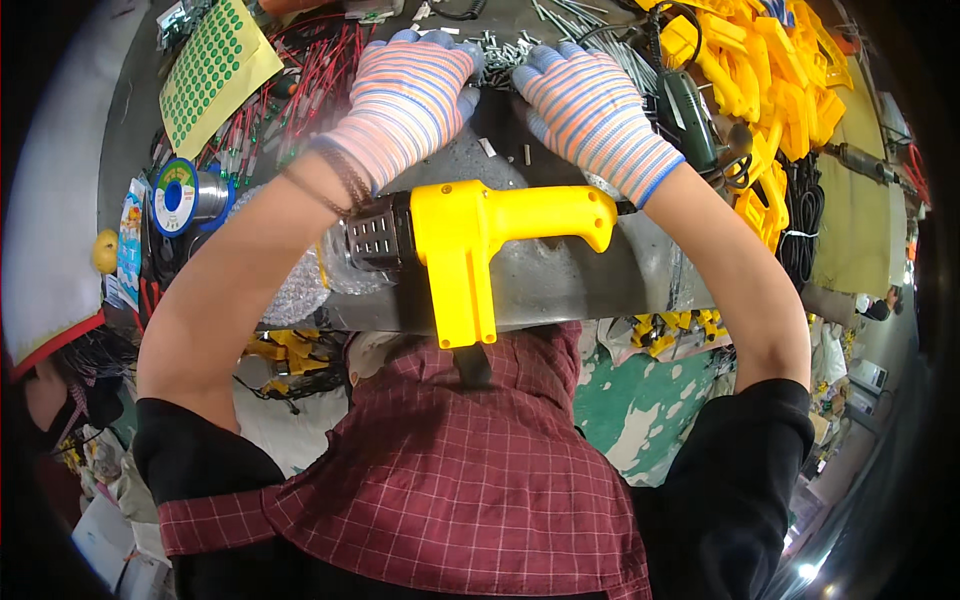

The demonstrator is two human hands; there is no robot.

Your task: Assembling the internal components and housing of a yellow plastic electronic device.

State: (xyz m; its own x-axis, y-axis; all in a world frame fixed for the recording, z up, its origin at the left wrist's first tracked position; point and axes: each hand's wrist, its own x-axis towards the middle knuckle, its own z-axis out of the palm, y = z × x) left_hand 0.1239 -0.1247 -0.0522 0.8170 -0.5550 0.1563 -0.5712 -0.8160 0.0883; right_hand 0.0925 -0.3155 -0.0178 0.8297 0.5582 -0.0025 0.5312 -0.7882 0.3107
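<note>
Both my hands wear knit gloves striped in orange, white and blue. My left hand (408,100) rests palm down at the left edge of a pile of small screws (503,58), its fingers bent toward them and the thumb apart. From the other side, my right hand (592,112) touches the same pile, thumb also apart from the fingers. Nothing shows gripped in either hand, though the palms are hidden. Between my forearms lies a yellow pistol-shaped power tool housing (455,240) with a black vented end, near the front edge of the dark worktable (640,270).
Red-wired parts (315,75), a sheet of green round stickers (215,75) and a solder wire spool (190,197) lie left. To the right are a dark green corded tool (688,120), yellow plastic shells (760,65) and black cable coils (803,220). Bubble wrap (290,275) lies by my left forearm.
</note>
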